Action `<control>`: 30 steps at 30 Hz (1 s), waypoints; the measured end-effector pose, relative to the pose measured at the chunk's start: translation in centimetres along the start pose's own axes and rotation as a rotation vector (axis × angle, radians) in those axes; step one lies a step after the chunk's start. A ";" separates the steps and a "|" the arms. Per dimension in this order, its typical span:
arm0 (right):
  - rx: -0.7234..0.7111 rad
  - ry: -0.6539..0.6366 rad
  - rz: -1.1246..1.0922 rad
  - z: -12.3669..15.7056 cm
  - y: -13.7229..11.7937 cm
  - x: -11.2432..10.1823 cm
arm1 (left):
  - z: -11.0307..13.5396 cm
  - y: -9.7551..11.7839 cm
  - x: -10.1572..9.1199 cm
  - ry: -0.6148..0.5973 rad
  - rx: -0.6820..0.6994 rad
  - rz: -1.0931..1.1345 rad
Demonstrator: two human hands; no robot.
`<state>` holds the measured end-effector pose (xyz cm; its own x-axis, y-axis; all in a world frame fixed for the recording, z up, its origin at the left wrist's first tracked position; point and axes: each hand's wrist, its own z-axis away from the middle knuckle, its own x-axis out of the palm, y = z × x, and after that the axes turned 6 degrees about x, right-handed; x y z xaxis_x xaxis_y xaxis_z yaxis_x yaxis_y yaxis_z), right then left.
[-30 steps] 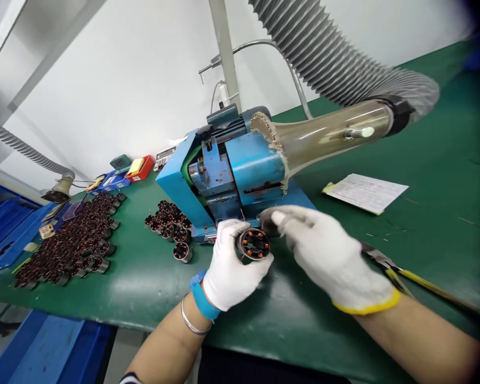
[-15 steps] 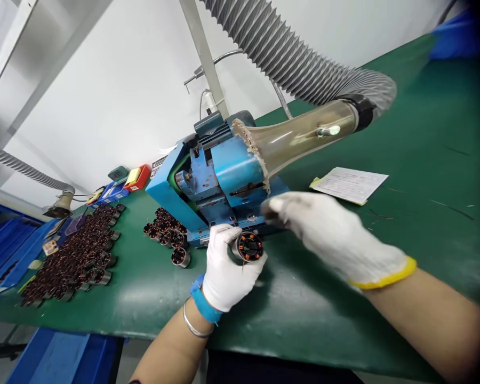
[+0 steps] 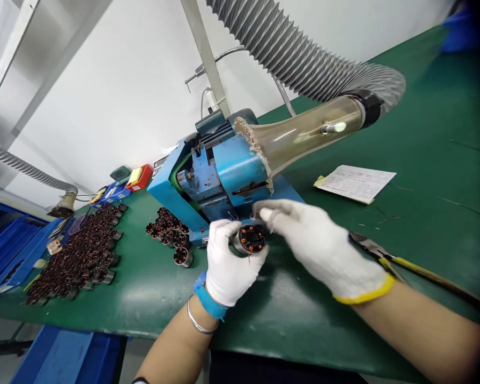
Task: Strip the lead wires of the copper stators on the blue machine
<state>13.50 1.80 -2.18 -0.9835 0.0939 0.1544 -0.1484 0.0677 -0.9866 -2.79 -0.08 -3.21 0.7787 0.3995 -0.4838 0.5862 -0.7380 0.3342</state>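
My left hand [image 3: 228, 261], in a white glove, grips a motor stator with copper windings [image 3: 250, 239], its open end facing up. Thin wire leads stick out from the stator. My right hand [image 3: 316, 245], in a white glove with a yellow cuff, has its fingertips pinched together at the stator's upper edge. I cannot tell whether they hold a wire. Just beyond both hands stands a blue machine [image 3: 236, 170] with a clear, flared hood [image 3: 304, 130]. Yellow-handled pliers [image 3: 388, 256] lie beside my right hand.
A green workbench [image 3: 424, 160] carries a large pile of wound stators [image 3: 72, 256], a smaller group [image 3: 168, 234], and a paper sheet [image 3: 356, 184]. A ribbed extraction hose [image 3: 292, 53] overhangs the machine. Blue bins [image 3: 16, 245] stand at far left.
My right hand has moved left, back to the stator, and its fingertips have come together. The pliers show again at right. The left hand still holds the stator.
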 end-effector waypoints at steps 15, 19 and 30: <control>0.112 -0.094 -0.405 -0.6 0.0 3.2 | -4.2 0.4 1.0 -0.012 -0.097 -0.154; 0.127 -0.051 -0.407 -0.5 -0.2 2.9 | -5.2 1.6 0.8 -0.093 -0.166 -0.213; 0.100 -0.052 -0.390 0.3 0.1 2.1 | -4.7 1.7 0.9 -0.122 -0.179 -0.065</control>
<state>11.35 1.75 -1.98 -0.8548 0.0299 0.5181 -0.5186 -0.0089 -0.8550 -0.03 1.54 0.72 0.7117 0.3665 -0.5992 0.6731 -0.6000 0.4324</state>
